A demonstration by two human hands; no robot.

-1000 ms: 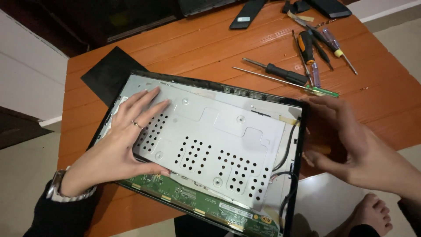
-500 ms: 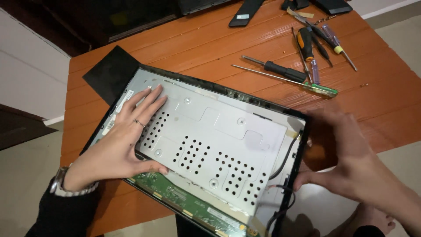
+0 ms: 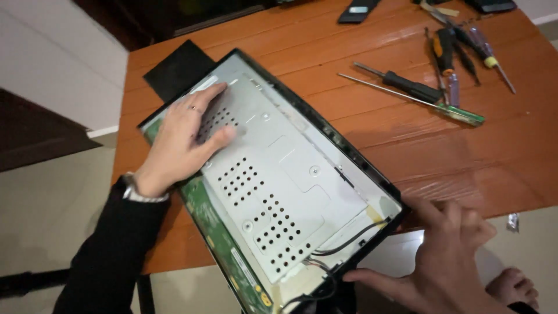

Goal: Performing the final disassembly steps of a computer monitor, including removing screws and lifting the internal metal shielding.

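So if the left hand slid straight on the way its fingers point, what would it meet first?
The left hand lies flat on the monitor's metal back plate, fingers pointing toward the far edge. It would likely meet the black frame there first, then bare wooden table.

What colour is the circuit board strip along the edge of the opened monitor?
Green, with small pale components; the circuit board strip shows best in the head view, just below the left hand.

Several screwdrivers (image 3: 450, 55) are laid close together at two o'clock on the wooden table (image 3: 465, 151), one long-shafted with a black handle (image 3: 407, 86). A flat black panel (image 3: 177, 68) is seen at eleven o'clock. A dark remote-like object (image 3: 358, 10) is placed at twelve o'clock.
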